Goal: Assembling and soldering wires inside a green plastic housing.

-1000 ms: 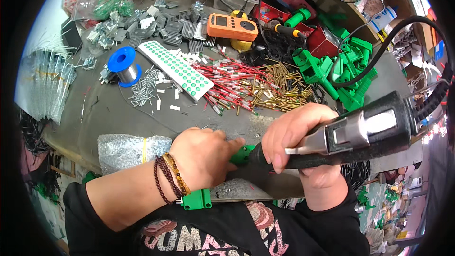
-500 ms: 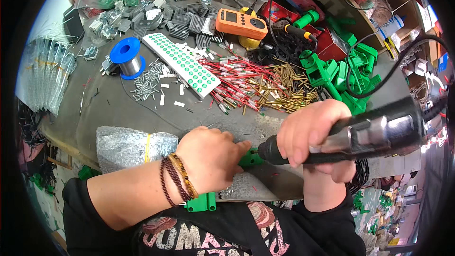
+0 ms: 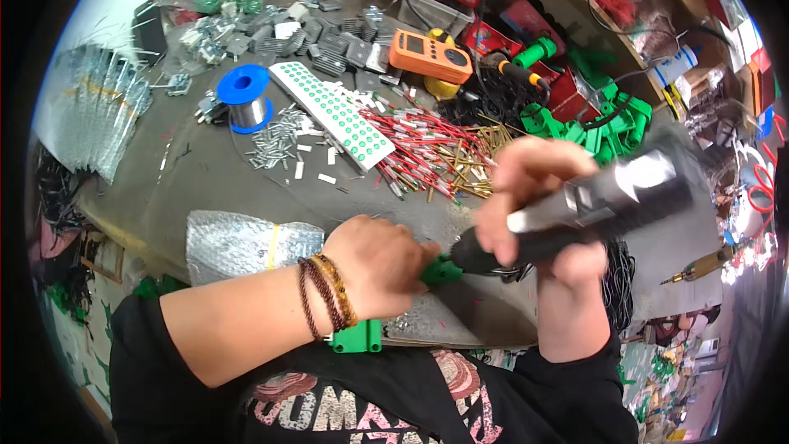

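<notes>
My left hand (image 3: 380, 267) is closed around a green plastic part (image 3: 442, 271), whose end sticks out past the fingertips. A second bit of green plastic (image 3: 358, 337) shows below my left wrist; whether it belongs to the same part is hidden. In my right hand (image 3: 534, 197), blurred by motion, is a black electric screwdriver (image 3: 633, 193) with shiny patches on its body. It slants down to the left, and its nose is close against the green part. I cannot see the bit itself.
Bubble wrap (image 3: 246, 242) lies left of my left hand. Beyond are a blue solder spool (image 3: 244, 86), loose screws (image 3: 283, 138), a green-dotted white strip (image 3: 333, 115), red wires (image 3: 419, 144), grey heat sinks (image 3: 329, 57), an orange meter (image 3: 429, 57) and green plastic parts (image 3: 612, 127).
The screwdriver's rear end has swung up and a little left, with my right hand shifting along with it. My left hand keeps its hold on the green part. The whole view has shifted slightly.
</notes>
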Motion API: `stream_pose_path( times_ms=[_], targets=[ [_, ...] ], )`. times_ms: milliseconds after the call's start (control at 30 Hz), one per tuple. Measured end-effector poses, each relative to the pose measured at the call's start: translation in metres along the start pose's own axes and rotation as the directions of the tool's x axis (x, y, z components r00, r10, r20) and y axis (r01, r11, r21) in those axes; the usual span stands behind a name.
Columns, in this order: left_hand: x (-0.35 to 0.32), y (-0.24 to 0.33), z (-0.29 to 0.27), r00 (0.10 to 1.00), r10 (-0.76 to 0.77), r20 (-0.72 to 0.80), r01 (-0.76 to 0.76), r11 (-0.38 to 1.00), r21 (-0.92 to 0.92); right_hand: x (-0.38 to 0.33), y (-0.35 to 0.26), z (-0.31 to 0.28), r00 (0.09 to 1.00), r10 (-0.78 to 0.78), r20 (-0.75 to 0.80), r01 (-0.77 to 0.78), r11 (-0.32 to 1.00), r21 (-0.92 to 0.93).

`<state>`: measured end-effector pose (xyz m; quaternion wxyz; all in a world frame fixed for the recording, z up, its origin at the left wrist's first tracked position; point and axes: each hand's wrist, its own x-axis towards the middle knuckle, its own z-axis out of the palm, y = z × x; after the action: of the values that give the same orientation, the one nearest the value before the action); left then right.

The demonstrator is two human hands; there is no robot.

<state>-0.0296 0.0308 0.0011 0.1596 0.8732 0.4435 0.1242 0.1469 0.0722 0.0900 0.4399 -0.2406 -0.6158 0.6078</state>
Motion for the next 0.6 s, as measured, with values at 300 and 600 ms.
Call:
stream_pose_path(
  times_ms=[300,600],
  targets=[
    [0.016,0.000,-0.012,0.963,-0.240,0.125,0.249,0.967,-0.058,-0.001,-0.021,0.031,0.625,-0.368,0.689,0.129,0.918,0.374],
    [0.015,-0.005,-0.004,0.976,-0.213,0.041,0.216,0.972,-0.089,-0.024,0.011,0.044,0.829,-0.219,0.514,0.065,0.952,0.300]
  ],
)
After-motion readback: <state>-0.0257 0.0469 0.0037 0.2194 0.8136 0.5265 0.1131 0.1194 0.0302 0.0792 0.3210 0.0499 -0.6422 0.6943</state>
